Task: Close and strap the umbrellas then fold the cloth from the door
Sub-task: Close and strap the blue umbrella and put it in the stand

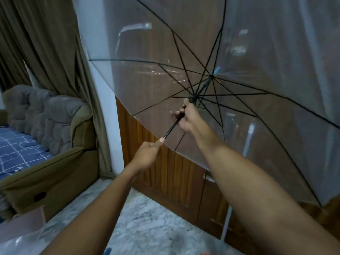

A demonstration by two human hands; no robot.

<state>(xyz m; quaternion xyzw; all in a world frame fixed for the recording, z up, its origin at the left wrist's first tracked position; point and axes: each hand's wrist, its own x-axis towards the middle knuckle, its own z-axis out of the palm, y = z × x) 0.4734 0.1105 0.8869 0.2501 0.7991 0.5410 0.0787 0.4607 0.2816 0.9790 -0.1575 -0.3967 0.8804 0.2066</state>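
A clear plastic umbrella (147, 85) with black ribs stands open in front of me, its canopy filling the upper right. My left hand (147, 153) grips the lower end of its black shaft (172, 128). My right hand (185, 116) grips the shaft higher up, just below the hub where the ribs meet. A blue tip shows beyond the canopy's centre. Through the plastic I see a wooden door (165, 162); a pale cloth (312, 52) seems to hang at the right, blurred by the canopy.
A brown sofa (46, 126) with a blue patterned cover stands at the left under brown curtains (46, 43). A cardboard box (24, 221) and clear plastic lie at the lower left. The floor (143, 223) is pale marble. A white pole (226, 223) leans by the door.
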